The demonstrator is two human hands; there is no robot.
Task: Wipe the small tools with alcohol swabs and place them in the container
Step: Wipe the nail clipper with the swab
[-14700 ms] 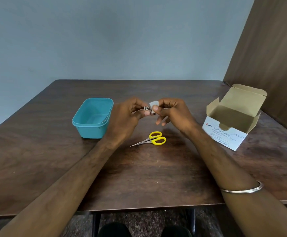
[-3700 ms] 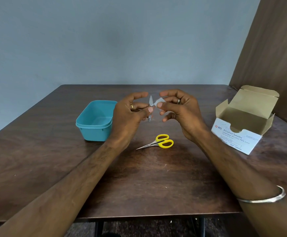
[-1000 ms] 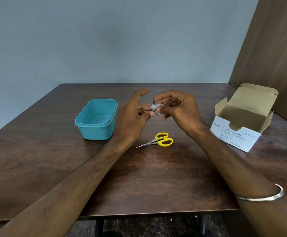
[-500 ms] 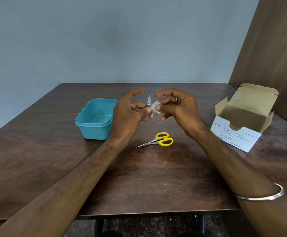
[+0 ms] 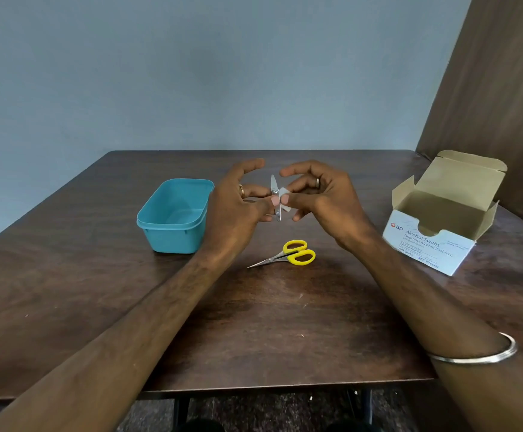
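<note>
My left hand (image 5: 238, 210) pinches nail clipper (image 5: 275, 198) upright now, above table btwn container (image 5: 173, 213) & box; right hand (image 5: 319, 198) pinches swab (image 5: 284, 203) back against it. Wiping ongoing.

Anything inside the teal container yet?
The teal container shows only its bare floor; no tool is in it. Its near wall hides a strip of the floor. The left hand holds the metal tool, and the scissors lie on the table.
</note>
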